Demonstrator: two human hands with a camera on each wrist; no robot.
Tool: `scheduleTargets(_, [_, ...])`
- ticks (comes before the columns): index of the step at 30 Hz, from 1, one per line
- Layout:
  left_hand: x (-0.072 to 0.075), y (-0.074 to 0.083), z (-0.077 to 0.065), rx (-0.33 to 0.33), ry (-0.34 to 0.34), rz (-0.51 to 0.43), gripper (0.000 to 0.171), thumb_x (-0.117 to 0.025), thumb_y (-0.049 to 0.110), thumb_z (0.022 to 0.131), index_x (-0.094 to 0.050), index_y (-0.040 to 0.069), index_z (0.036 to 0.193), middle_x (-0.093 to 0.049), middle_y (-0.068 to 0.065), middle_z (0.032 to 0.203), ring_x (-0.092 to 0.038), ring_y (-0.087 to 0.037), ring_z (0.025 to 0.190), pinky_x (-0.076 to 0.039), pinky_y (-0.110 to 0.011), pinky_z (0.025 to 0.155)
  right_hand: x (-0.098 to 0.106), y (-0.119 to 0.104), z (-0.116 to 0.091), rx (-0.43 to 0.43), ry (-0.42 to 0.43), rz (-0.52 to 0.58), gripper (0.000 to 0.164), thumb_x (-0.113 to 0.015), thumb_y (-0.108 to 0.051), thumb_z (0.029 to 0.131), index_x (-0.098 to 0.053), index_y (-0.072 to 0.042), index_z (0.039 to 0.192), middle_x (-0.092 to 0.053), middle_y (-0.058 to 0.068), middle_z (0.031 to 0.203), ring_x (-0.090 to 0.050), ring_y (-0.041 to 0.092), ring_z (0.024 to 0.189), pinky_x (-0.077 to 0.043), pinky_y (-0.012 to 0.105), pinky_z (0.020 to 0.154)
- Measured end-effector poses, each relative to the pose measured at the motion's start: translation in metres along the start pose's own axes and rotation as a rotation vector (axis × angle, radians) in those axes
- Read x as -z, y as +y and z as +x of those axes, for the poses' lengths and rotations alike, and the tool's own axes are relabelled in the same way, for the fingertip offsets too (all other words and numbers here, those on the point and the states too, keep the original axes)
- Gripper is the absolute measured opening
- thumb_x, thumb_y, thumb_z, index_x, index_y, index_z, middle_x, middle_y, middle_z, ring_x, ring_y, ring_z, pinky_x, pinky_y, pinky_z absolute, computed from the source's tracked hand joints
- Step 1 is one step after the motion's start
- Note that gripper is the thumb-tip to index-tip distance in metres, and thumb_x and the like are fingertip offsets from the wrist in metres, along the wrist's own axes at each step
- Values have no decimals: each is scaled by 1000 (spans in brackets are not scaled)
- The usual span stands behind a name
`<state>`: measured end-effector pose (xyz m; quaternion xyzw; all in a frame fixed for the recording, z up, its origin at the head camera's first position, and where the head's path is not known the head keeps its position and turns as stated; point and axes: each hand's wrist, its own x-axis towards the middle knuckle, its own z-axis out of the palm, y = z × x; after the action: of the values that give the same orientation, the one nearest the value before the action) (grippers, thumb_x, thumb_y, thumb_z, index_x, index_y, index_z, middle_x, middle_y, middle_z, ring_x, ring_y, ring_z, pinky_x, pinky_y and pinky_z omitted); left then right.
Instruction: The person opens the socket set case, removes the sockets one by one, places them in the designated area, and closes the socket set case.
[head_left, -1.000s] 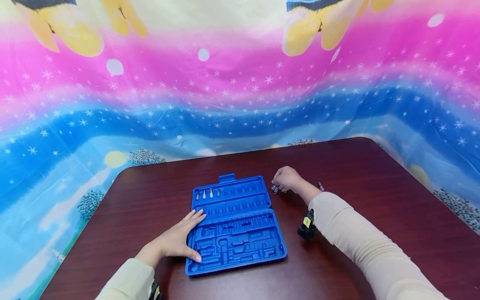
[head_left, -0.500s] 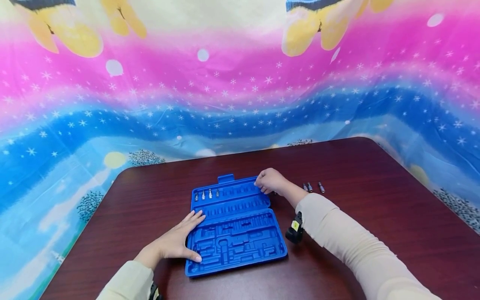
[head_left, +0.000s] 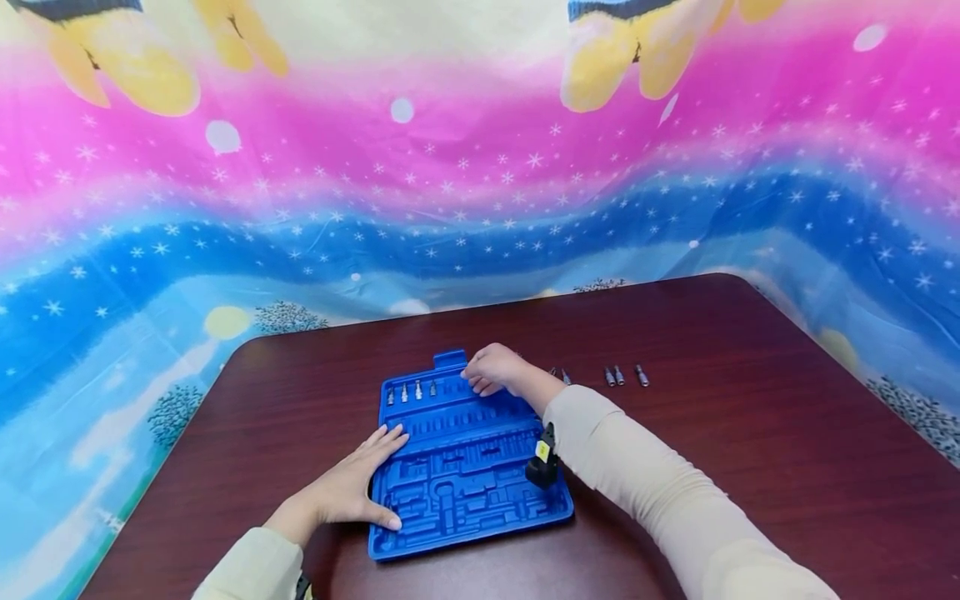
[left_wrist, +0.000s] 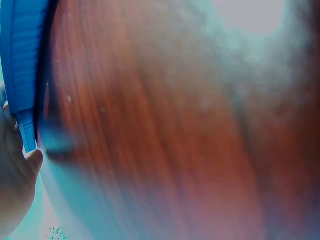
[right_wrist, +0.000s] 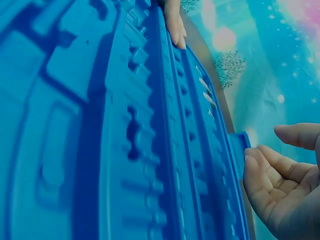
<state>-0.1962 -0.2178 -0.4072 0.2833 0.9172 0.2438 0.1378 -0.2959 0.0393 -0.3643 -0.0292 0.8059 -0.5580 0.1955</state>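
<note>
A blue plastic tool case (head_left: pixel 472 542) lies unfolded on the table. My left hand (head_left: pixel 352 483) rests on its left edge, fingers spread and thumb on the near half. Several short metal screwdriver bits (head_left: pixel 418 390) stand in a row at the left of the far half. Just right of them, over the same row of slots, my right hand (head_left: pixel 495 368) curls its thumb and fingers together in a pinch. What it carries from the loose pieces appears to be a bit, hidden by the fingers. In the right wrist view, those fingers (right_wrist: pixel 252 175) are beside the case's latch tab (right_wrist: pixel 239 145).
More loose bits (head_left: pixel 615 376) lie on the dark red table (head_left: pixel 720 433) right of the case, some partly behind my right forearm. A patterned cloth (head_left: pixel 465 192) hangs behind the table.
My right hand has moved left from the loose bits to the far half of the case, uncovering bits on the table. My left hand stays on the case edge.
</note>
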Motion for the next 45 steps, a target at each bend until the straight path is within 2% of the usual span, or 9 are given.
scheduleTargets(7, [0,1,-1,15,-4,-17,102,-68,58,56,-24,15,137,-15,-4,143,-1,-29,129,-18,-60,91,-17,-1,10,-17,-42,62,19,-57,-11,83,-59,3,95,-60,17,92,-59,26,77,-50,31,64])
scheduleTargets(15, [-1,0,0,12,9,-1,104,-68,60,54,-25,15,137,-16,-3,143,-3,-28,129,-19,-59,92,-27,-1,24,-36,-69,111,26,-55,-14,85,-57,1,106,-58,14,99,-58,22,78,-49,30,65])
scheduleTargets(21, [-1,0,-1,15,-7,-16,104,-69,59,54,-25,15,137,-15,-3,143,-2,-28,129,-18,-59,92,-38,0,34,-50,-47,46,23,-57,-16,84,-61,-1,101,-56,9,90,-55,19,69,-49,27,59])
scheduleTargets(26, [0,1,0,21,-9,-20,104,-69,59,54,-24,17,137,-14,-1,143,-2,-26,129,-17,-59,92,-46,-5,37,-63,-8,-62,22,-58,-17,83,-61,1,95,-50,5,71,-48,15,57,-45,24,52])
scheduleTargets(32, [0,0,0,21,-8,-35,103,-70,57,54,-25,17,137,-15,0,143,-2,-27,129,-17,-60,92,-55,-15,37,-120,21,-134,31,-54,-17,86,-51,2,109,-38,4,56,-37,14,45,-39,23,46])
scheduleTargets(36, [0,0,-1,15,-7,-33,103,-69,59,53,-25,17,137,-15,0,143,-2,-27,129,-17,-60,92,-59,-18,39,-162,39,-59,31,-51,-15,87,-49,2,113,-37,4,53,-36,13,41,-37,21,43])
scheduleTargets(40, [1,0,0,10,-3,-27,103,-69,60,53,-26,17,137,-16,0,143,-2,-27,129,-17,-60,92,-60,-17,42,-201,67,51,31,-52,-12,86,-49,3,112,-45,7,56,-42,13,40,-41,20,42])
scheduleTargets(45, [1,-1,0,11,-3,-18,104,-68,61,53,-26,17,137,-16,0,143,-2,-27,129,-17,-60,92,-61,-13,47,-220,98,97,28,-53,-6,84,-50,6,109,-53,11,62,-49,14,42,-45,21,43])
